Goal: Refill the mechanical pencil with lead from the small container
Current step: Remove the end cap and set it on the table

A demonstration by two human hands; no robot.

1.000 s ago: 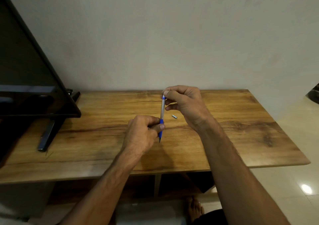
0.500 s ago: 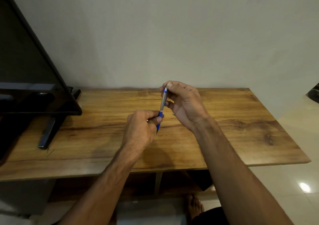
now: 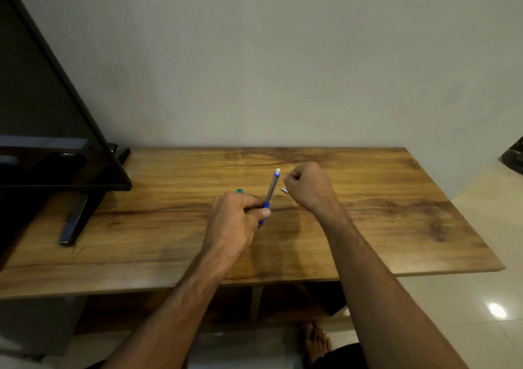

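Seen from above, a long wooden tabletop [image 3: 382, 227] with strong, dark grain runs along a plain pale wall [image 3: 283, 57]; one flat black screen [image 3: 42, 130] on a slanted black foot [image 3: 74, 221] stands at its left end. Two bare forearms reach in over the near edge. The left hand [image 3: 235, 221], near the middle of the tabletop, is curled in a fist round the blue grip of the single mechanical pencil [image 3: 271, 191], thumb pressed along it; the slim grey barrel tilts up and slightly right, and its pale, rounded top end points toward the far edge. The right hand [image 3: 310, 187], just right of the pencil and apart from it, is closed with knuckles up and wrist bent; whether its fingers pinch anything cannot be told. One small, shiny metal cap [image 3: 284, 190] shows between the pencil barrel and the right hand, at the hand's left side. One small teal piece [image 3: 239, 190] peeks out behind the left hand, most of it hidden. One bare foot [image 3: 315, 343] rests on the glossy tiled floor [image 3: 481, 312] beneath the near edge
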